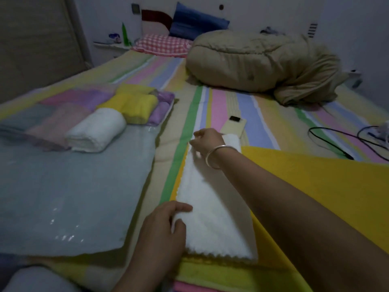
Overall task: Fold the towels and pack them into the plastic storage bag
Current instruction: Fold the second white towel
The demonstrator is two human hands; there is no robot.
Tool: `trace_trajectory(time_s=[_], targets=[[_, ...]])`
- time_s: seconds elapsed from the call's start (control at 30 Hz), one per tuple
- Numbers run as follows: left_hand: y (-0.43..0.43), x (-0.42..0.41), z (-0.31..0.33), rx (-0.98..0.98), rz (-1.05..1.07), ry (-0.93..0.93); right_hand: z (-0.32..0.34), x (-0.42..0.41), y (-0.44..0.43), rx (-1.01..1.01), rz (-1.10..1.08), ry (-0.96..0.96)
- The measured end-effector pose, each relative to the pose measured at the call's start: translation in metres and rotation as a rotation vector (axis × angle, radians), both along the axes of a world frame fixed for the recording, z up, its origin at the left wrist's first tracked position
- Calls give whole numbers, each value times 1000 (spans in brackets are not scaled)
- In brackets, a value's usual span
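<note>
At six o'clock on the bed [252,114], a white towel [210,199] is laid as a long folded strip over a yellow towel [315,186]. Soft, light and limp, it is best taken at its ends. Its near edge is pinched by the left hand [162,230], fingers [179,226] curled, and its far corner is gripped by the right hand [207,142]. At nine o'clock lies the glossy plastic storage bag [63,186], with rolled towels [95,130] at its far end.

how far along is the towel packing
Done: a white roll, yellow roll and purple towel seem to lie in the plastic bag. In hand: left hand and right hand grip the ends of a long-folded white towel. Left: finish and pack it, then the yellow towel underneath.
</note>
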State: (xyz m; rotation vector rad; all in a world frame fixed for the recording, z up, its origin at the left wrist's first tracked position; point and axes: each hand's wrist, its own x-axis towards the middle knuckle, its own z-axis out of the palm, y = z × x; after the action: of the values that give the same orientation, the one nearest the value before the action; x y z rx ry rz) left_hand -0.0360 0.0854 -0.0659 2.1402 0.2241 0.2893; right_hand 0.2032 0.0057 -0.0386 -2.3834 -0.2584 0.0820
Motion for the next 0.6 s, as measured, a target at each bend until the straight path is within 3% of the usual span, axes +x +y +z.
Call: trace_trajectory(time_s=[0.17,0.23,0.37,0.5,0.6], targets=[[0,-1,2,33,16,18,-1,-38,-22,186,86,-108],[-2,-4,2,150,14,11,-3,-62,-51,97,171,-250],[-9,-3,6,496,-3,-74,-14,-111,-123,-263,350,-443],[-21,4,15,439,-242,-277,-30,-153,-159,-552,516,-547],[-26,4,10,432,-404,-294,-33,-171,-159,-474,589,-656]])
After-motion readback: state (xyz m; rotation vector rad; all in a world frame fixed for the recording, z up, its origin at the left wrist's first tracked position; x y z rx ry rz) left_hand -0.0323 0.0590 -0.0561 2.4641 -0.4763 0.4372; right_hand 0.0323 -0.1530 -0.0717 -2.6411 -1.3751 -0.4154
